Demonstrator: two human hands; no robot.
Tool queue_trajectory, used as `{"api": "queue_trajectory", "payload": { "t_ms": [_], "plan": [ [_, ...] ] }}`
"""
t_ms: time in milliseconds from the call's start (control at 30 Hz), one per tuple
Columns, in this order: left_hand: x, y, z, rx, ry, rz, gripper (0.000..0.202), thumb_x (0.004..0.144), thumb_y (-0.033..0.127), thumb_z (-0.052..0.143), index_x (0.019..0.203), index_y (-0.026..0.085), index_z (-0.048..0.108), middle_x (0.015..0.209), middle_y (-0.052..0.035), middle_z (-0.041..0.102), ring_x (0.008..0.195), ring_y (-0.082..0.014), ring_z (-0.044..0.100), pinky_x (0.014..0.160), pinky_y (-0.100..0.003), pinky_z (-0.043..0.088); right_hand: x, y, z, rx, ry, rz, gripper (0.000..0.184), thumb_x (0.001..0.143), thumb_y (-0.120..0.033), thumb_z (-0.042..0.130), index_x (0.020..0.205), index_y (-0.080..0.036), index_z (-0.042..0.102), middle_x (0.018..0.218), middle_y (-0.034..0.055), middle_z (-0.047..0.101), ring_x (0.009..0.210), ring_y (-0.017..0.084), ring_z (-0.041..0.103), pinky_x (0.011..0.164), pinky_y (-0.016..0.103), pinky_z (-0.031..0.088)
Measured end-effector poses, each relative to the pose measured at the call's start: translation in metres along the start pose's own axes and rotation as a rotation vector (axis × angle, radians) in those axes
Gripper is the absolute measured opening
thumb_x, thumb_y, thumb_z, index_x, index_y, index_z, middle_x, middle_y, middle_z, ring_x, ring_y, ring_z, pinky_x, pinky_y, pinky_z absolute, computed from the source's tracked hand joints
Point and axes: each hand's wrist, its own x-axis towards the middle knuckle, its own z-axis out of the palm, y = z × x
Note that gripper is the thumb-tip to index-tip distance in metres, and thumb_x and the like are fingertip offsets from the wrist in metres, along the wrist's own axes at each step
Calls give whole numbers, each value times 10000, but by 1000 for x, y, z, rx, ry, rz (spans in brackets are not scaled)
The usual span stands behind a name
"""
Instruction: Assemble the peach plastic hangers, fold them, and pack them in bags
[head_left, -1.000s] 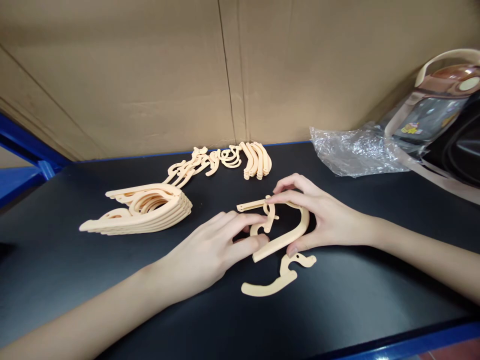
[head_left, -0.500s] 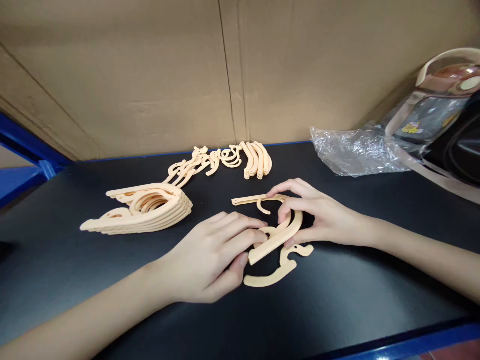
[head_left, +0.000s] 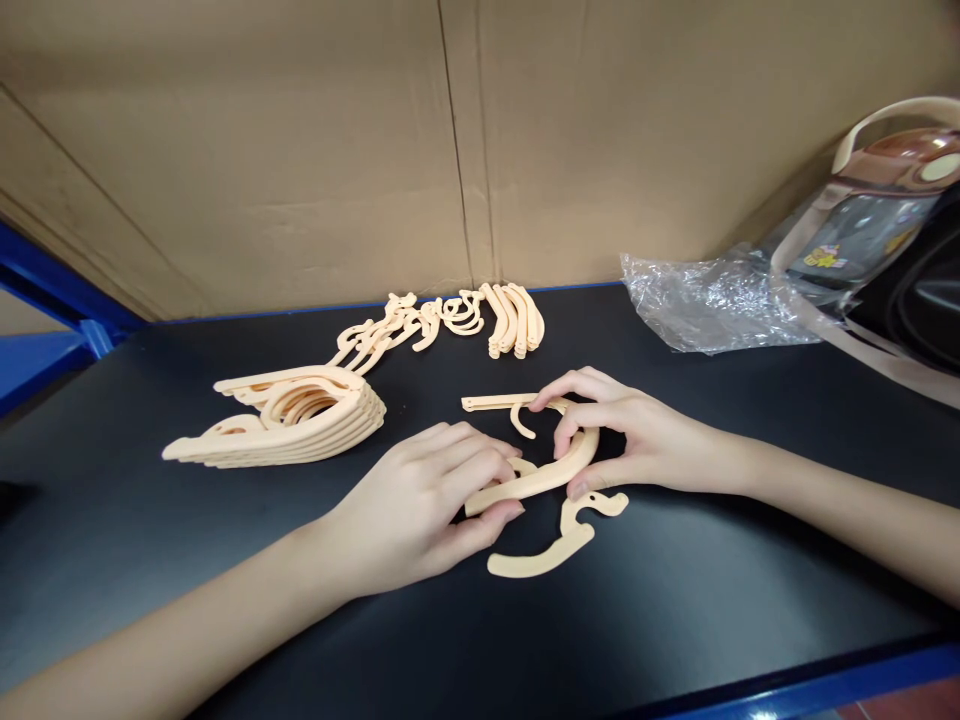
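Between my hands is a cream plastic folding hanger (head_left: pixel 551 477), its arms folded and a curved hook showing between them. My left hand (head_left: pixel 442 500) grips the end of the near arm between thumb and fingers. At the bend, my right hand (head_left: pixel 622 430) pinches the hanger, with the thumb below and the fingers above. Fingers cover part of the hanger's joint. On the table just in front lies a loose hook-and-arm piece (head_left: pixel 551 553), apart from both hands.
A stack of folded hangers (head_left: pixel 300 440) lies to the left. Several loose hook pieces (head_left: pixel 405 325) and curved arm pieces (head_left: pixel 515 320) lie at the back of the black table (head_left: pixel 360 660). At right are a clear plastic bag (head_left: pixel 697 305) and a strapped bottle (head_left: pixel 862 230).
The hanger's near arm has swung left and away from me, closer to the far arm. My left hand has shifted its hold, its thumb now against the near side.
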Motion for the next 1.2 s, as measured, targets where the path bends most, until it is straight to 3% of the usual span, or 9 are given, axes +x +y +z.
{"api": "queue_trajectory", "payload": {
  "t_ms": [233, 367, 433, 567, 667, 833, 1000, 1100, 1200],
  "plan": [
    [-1, -2, 0, -26, -3, -45, 33, 937, 223, 567, 960, 199, 565, 1015, -43, 688, 930, -180, 638, 771, -291, 489, -2, 3, 0, -75, 21, 3, 294, 781, -481, 749, 956, -264, 655, 1318, 17, 522, 1210, 212, 438, 1028, 383, 361],
    [-3, -3, 1, -35, 25, -88, 95, 926, 232, 585, 889, 204, 503, 983, -34, 684, 837, -148, 636, 719, -260, 494, -2, 3, -1, -88, 18, -3, 250, 804, -470, 729, 874, -247, 640, 1301, 18, 529, 1195, 211, 446, 1004, 374, 381],
    [-3, -3, 0, -6, 17, -87, 90, 921, 229, 590, 943, 200, 507, 994, -34, 683, 818, -143, 628, 707, -256, 492, -2, 2, -1, -90, 21, -5, 249, 810, -471, 723, 837, -241, 631, 1295, 18, 537, 1196, 216, 448, 1003, 379, 383],
    [-1, -2, 0, 78, -2, -55, 202, 923, 198, 560, 1123, 185, 539, 1019, -35, 685, 858, -160, 619, 712, -274, 484, -2, 2, -1, -77, 47, 24, 251, 826, -477, 701, 914, -251, 639, 1292, 31, 542, 1192, 224, 464, 991, 389, 408],
    [1, -2, 0, 97, -2, -42, 187, 919, 150, 534, 1098, 183, 578, 1055, -26, 689, 924, -167, 614, 768, -288, 478, -2, 3, -1, -117, 89, 52, 220, 894, -446, 625, 988, -248, 643, 1264, 46, 557, 1129, 214, 510, 907, 363, 456],
    [3, -2, -1, 175, -17, -36, 183, 931, 118, 497, 1056, 192, 607, 1113, -36, 674, 1005, -187, 601, 794, -319, 453, -1, 1, -2, -196, 157, 50, 194, 931, -402, 584, 955, -226, 662, 1122, 38, 635, 1002, 194, 592, 891, 359, 456],
    [2, -7, -2, 325, 56, -229, 147, 960, 201, 506, 1057, 206, 616, 1040, -35, 661, 881, -203, 604, 742, -340, 471, -2, -3, -2, -23, 175, 79, 194, 939, -384, 577, 970, -221, 677, 1048, 20, 689, 911, 160, 656, 812, 301, 501],
    [1, -11, -3, 303, 86, -333, 165, 975, 198, 462, 1052, 179, 606, 977, -42, 655, 858, -194, 618, 736, -328, 493, -3, -6, -2, 101, 156, 94, 186, 925, -368, 603, 1009, -222, 683, 1072, 23, 713, 977, 175, 675, 857, 305, 518],
    [2, -11, -4, 276, 92, -365, 182, 985, 211, 435, 1039, 180, 606, 943, -38, 665, 853, -189, 616, 736, -322, 500, -2, -11, -3, 178, 49, 29, 173, 925, -320, 612, 1035, -214, 693, 1162, 32, 705, 1067, 173, 661, 938, 305, 501]
  ]
}}
